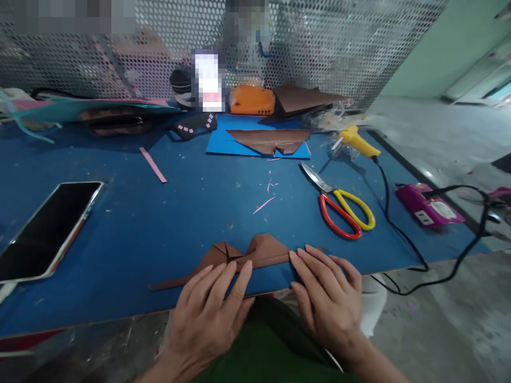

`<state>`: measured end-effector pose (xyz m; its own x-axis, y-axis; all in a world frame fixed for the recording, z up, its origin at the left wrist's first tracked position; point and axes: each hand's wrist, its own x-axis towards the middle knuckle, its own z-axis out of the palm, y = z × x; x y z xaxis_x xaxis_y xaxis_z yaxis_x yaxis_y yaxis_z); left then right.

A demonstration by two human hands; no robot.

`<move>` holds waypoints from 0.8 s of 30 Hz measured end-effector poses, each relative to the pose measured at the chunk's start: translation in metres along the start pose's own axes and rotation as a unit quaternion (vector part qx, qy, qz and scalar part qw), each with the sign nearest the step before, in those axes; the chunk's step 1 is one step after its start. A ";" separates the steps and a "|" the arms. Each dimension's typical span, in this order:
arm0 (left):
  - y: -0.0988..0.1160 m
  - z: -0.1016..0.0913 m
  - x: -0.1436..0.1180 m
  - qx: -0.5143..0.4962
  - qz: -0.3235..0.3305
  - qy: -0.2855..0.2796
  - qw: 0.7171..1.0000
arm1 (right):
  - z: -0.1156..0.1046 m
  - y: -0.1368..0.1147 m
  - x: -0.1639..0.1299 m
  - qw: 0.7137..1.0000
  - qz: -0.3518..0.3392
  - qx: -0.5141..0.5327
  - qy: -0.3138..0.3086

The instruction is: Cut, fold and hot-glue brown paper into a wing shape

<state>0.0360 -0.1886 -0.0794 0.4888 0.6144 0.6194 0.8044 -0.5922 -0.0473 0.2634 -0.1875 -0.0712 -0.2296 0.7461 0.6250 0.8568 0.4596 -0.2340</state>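
Observation:
A folded brown paper piece (255,254) lies at the near edge of the blue table (159,229). My left hand (207,314) rests flat with its fingertips pressing on the paper's left part. The fingers of my right hand (327,292) lie flat beside and on the paper's right end. Neither hand grips anything; both have their fingers stretched out.
A phone (48,229) lies at the left. Red and yellow scissors (343,210), a yellow glue gun (357,141) with a black cable and a pink power strip (429,205) are at the right. Farther back lie a blue sheet (223,144) with brown paper (271,139) and a pink strip (153,165).

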 end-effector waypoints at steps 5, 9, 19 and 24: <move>-0.002 0.001 0.000 0.022 0.025 0.022 0.999 | -0.001 0.005 -0.004 1.000 -0.010 0.011 -0.003; -0.003 0.001 0.004 0.028 0.034 0.014 0.999 | -0.002 0.010 -0.008 1.000 -0.024 0.012 -0.006; -0.003 -0.010 0.007 -0.034 0.004 -0.006 0.999 | -0.011 0.007 0.020 0.995 -0.083 -0.035 -0.044; -0.010 -0.019 0.009 -0.037 -0.003 -0.026 0.999 | -0.013 -0.002 0.054 0.922 -0.331 -0.116 -0.166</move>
<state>0.0263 -0.1874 -0.0579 0.5026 0.6426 0.5783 0.7808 -0.6246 0.0155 0.2550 -0.1542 -0.0273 -0.8330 0.4636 0.3018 0.5452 0.7804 0.3060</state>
